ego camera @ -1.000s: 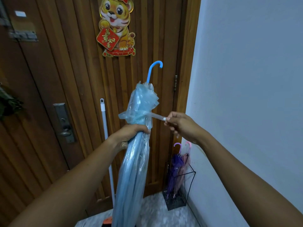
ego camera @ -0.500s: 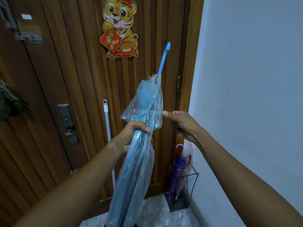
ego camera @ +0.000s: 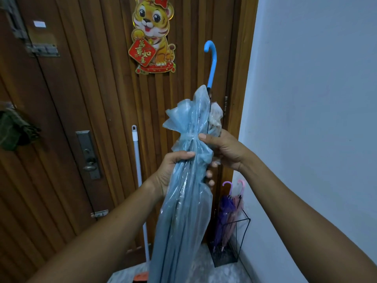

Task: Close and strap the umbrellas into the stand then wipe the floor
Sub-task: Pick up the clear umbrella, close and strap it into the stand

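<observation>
**Blue umbrella nearly strapped, stand still waiting**

Only the head view to go on, so here it is.

Centre of frame: the blue umbrella (ego camera: pixel 183 201) is closed and held handle-up, its hooked handle (ego camera: pixel 212 62) pointing at the top of the door (ego camera: pixel 81 99). The left hand (ego camera: pixel 173 170) is wrapped around the folded canopy just under the strap (ego camera: pixel 190 137), thumb across the front and fingertips peeking out on the right side. My guess is it keeps the folds bunched tight so the strap can cinch. The right hand (ego camera: pixel 226 150) sits just right of the bundle with its thumb pressed on the strap and its fingers behind the canopy, so it's pinching the umbrella there, probably to fix the strap end. Can't see whether it's actually fastened.

Lower right: the wire stand (ego camera: pixel 225 259) sits on the floor (ego camera: pixel 204 270) in the corner between the door and the wall (ego camera: pixel 316 99). It already has a purple umbrella (ego camera: pixel 224 213) and a pink umbrella (ego camera: pixel 236 203) in it, handles up. The blue one is well apart from it, up in the air.

Left of the hands, a white pole (ego camera: pixel 138 170) leans on the door, likely the mop for the floor part, untouched.

So I'd say it's mid-strapping: this one still has to drop into the stand, then the wipe.
</observation>
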`<state>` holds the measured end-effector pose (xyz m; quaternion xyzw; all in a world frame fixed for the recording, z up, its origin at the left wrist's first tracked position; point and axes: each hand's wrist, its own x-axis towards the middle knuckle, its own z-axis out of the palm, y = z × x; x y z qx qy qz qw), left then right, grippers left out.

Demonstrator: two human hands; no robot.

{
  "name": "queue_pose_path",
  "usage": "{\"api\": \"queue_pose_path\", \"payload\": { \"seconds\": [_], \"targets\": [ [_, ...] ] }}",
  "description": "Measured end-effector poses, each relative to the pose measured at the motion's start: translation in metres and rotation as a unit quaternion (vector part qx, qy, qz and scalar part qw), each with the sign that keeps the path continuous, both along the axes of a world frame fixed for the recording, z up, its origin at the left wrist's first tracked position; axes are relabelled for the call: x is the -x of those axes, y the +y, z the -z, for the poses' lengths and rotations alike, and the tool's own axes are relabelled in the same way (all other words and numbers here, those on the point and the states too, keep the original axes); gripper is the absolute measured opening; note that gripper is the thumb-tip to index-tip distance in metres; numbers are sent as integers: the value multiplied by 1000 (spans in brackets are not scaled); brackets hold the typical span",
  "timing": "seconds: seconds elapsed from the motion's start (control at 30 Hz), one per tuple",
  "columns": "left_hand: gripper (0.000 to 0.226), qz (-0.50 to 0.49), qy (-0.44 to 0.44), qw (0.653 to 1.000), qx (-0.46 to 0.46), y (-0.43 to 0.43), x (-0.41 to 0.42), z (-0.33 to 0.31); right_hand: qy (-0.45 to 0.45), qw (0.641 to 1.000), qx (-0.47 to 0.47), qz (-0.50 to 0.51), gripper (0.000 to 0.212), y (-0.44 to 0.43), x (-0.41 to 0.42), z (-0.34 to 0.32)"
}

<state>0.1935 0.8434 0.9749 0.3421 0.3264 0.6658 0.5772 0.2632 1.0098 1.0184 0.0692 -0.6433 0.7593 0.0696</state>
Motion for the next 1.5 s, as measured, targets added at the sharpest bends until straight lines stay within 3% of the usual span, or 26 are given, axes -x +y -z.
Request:
{"api": "queue_pose_path", "payload": {
  "seconds": [0.07,0.17,0.3,0.4,0.5,0.57,0.67,0.87,1.07,1.27,1.4,1.5],
  "targets": [
    [52,-91,53,994,37,-4,5,0,9,998,-29,61,37,1,-2,-6],
    [60,-245,213,940,107,-7,13,5,54,977,-132,158,38,6,1,-5],
    [99,-346,328,877,60,11,0,12,90,929,-284,219,46,-7,15,7],
    [77,-449,324,831,51,25,-11,16,73,893,-396,200,51,-18,18,-2],
    [43,-500,264,817,112,22,-5,16,33,866,-470,168,49,-17,11,-16],
    [34,-501,259,810,159,16,1,14,9,837,-518,175,49,-14,6,-21],
    [32,-470,269,819,188,6,6,10,-25,812,-531,243,36,-9,1,-24],
    [34,-427,173,871,168,-6,14,6,-6,849,-483,213,37,-3,-14,-25],
    [43,-333,117,929,113,-9,7,-5,26,903,-371,213,44,13,-22,-13],
    [49,-128,36,991,-10,-3,-8,-18,-4,969,-236,69,16,6,-23,-10],
    [57,17,-3,1000,-18,-1,-5,-20,-46,990,-136,-5,19,4,-17,-8],
    [48,29,55,998,3,-3,-6,-22,-26,992,-124,-14,13,8,-12,-2]
  ]
}}
